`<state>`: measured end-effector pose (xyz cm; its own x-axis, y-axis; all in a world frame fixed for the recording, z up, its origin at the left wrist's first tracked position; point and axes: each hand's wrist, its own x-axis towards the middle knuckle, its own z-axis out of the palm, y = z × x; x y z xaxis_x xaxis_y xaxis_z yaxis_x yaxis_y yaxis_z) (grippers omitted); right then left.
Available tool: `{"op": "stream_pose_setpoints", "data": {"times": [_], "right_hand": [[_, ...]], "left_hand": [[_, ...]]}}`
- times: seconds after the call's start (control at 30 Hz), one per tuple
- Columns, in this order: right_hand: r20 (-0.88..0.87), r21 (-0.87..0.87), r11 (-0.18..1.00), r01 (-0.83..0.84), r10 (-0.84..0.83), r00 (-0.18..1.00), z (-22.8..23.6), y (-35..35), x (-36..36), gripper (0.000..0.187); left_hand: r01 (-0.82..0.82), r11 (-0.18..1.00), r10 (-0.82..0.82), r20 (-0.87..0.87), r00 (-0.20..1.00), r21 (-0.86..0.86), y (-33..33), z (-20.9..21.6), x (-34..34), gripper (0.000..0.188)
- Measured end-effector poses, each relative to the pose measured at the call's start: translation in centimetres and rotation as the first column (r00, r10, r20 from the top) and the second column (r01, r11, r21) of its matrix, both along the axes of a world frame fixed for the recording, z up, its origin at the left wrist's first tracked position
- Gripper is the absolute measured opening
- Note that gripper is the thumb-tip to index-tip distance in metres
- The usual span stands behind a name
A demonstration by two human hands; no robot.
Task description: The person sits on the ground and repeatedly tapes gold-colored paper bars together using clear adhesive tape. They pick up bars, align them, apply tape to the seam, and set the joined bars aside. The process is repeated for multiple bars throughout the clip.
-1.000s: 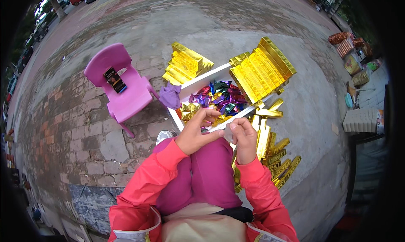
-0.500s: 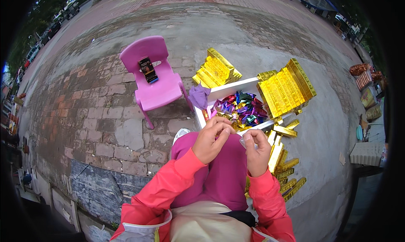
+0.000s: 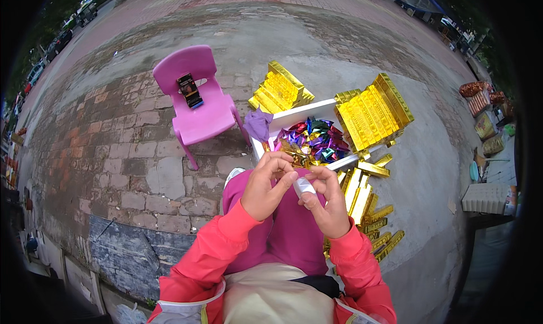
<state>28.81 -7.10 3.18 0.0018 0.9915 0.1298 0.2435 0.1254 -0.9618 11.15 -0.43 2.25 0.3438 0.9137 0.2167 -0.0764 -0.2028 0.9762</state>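
Observation:
A small white, shiny folded piece [image 3: 304, 187] is between my hands, above my lap. My right hand [image 3: 331, 202] is closed on it, thumb below and fingers bent over its far side. My left hand [image 3: 263, 185] is curled beside it, its thumb tip against the piece's left end. Just beyond my hands stands a white box [image 3: 302, 115] full of shiny foil pieces [image 3: 319, 140] in purple, red, green, blue and gold. A purple cloth or bag [image 3: 258, 124] hangs over its left corner.
Stacked gold foil bars [image 3: 367, 120] rise at the box's right, and another gold stack [image 3: 281, 89] stands behind it. Loose gold bars [image 3: 362, 197] lie on the ground to my right. At left, a pink plastic chair [image 3: 206, 117] bears a small black box [image 3: 189, 90].
My hands have moved slightly left, and the right has turned, so the white piece between them now shows. My left fingers have loosened from a tighter pinch. The view has shifted a little.

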Motion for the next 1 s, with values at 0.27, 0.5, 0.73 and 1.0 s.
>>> {"op": "stream_pose_setpoints", "data": {"times": [0.27, 0.5, 0.73, 1.0], "right_hand": [[-0.158, -0.084, 0.987, -0.138, 0.124, 0.98, 0.8, -1.0, 0.8, 0.081], [-0.181, -0.088, 0.971, -0.223, 0.205, 0.962, 0.2, -2.4, 0.7, 0.075], [-0.138, -0.088, 0.975, -0.203, 0.19, 0.972, -0.9, -3.3, 0.5, 0.073], [0.589, 0.299, 0.952, -0.064, -0.132, 0.797, -2.8, -3.0, 0.5, 0.077]], "left_hand": [[0.098, 0.991, -0.099, -0.011, 0.995, -0.089, -1.4, -0.1, -1.2, 0.014], [0.2, 0.953, -0.192, 0.057, 0.98, -0.226, -2.7, -1.5, -1.9, 0.013], [0.351, 0.841, -0.26, 0.261, 0.93, -0.412, -2.8, -3.5, -2.5, 0.021], [0.188, 0.853, -0.105, 0.193, 0.976, -0.488, -2.6, -3.4, -2.2, 0.036]]}}
